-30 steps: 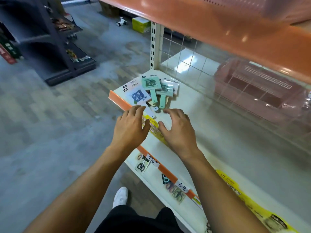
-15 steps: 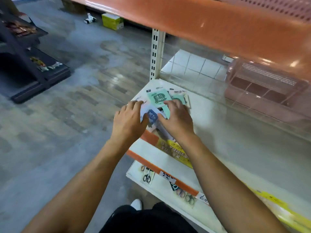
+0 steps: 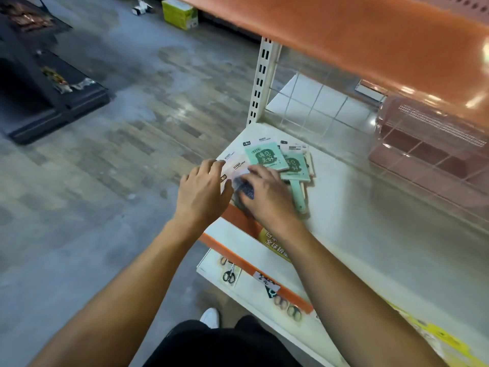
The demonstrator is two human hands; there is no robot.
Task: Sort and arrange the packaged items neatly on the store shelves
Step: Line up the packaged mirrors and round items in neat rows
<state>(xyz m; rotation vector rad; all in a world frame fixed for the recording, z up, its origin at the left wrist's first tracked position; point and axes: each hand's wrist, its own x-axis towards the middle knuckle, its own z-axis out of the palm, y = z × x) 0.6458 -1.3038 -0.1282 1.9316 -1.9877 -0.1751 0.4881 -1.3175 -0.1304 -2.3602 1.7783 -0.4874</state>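
Squaring the packets at the shelf's left corner

Your left hand [image 3: 202, 193] and right hand [image 3: 267, 193] lie with fingers nearly flat on the blue-printed packet [image 3: 244, 188] between them; the green paddle packets [image 3: 280, 165] sit just beyond your right fingertips, handles pointing back toward you.

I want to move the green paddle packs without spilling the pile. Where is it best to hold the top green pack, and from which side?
Probably by the handle, coming from the front edge of the shelf. The top green pack lies flat, overlapping another, so its card edges are hard to pinch. The handle points toward the person and sticks out free beside the right hand.
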